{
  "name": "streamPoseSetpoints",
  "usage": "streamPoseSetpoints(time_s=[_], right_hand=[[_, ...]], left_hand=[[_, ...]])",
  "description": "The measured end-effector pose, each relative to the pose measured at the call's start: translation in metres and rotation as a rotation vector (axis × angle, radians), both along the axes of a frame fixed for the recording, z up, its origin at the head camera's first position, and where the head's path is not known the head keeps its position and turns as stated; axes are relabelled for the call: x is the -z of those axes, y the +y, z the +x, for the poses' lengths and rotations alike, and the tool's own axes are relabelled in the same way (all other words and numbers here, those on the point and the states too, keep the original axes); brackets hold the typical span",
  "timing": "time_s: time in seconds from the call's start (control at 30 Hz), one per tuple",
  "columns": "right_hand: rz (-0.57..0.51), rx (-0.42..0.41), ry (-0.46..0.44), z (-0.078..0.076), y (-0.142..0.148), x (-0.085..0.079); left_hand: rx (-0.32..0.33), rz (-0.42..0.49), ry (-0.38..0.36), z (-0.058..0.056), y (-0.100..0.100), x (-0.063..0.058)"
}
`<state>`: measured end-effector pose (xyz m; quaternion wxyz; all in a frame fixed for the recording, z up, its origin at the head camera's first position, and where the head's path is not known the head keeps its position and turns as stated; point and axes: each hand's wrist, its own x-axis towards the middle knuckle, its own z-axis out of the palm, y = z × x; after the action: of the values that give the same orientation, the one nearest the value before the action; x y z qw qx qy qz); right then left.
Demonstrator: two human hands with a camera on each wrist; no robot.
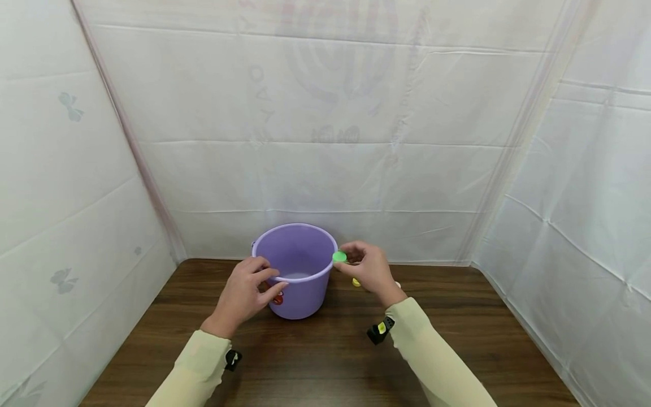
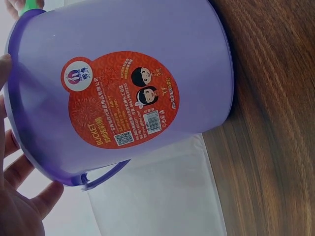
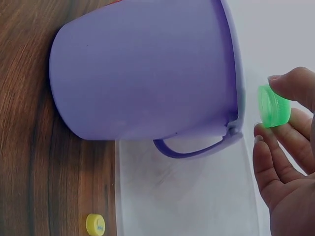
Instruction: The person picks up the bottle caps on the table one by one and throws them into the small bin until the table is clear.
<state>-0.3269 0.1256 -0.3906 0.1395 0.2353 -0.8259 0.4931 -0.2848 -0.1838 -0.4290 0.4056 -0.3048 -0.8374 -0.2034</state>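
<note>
Green cap, pinched between thumb and curled fingers of the right hand, just beside the bucket; the left hand grips its rim (near side). Yellow cap on the table.

A purple plastic bucket stood upright, mouth up, its rim gripped by the fingers of a person's left hand. A red printed label showed on its wall below those fingers, and its purple handle hung folded down on the side away from them. Pinched between the thumb and fingers of the right hand, a translucent green cap with a ribbed side was held near the bucket's rim.
</note>
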Motion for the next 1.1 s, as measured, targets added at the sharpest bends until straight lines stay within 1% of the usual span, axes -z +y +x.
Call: streamPoseSetpoints(time_s=[0.23, 0.5, 0.77, 0.9, 1.1], right_hand=[[-0.022, 0.005, 0.01, -0.004, -0.01, -0.005], [-0.053, -0.01, -0.012, -0.007, -0.024, -0.007], [-0.059, -0.021, 0.017, -0.013, -0.035, -0.005], [-0.054, -0.03, 0.02, -0.013, -0.038, -0.005], [-0.019, -0.012, 0.03, -0.013, -0.042, -0.006]], left_hand=[[-0.001, 0.006, -0.016, 0.003, -0.001, -0.004], [-0.007, 0.004, 0.002, 0.002, -0.002, 0.0], [-0.023, 0.007, 0.005, 0.003, -0.003, 0.001], [-0.015, 0.009, 0.004, 0.003, -0.001, 0.001], [-0.003, 0.005, 0.0, 0.001, 0.001, 0.002]])
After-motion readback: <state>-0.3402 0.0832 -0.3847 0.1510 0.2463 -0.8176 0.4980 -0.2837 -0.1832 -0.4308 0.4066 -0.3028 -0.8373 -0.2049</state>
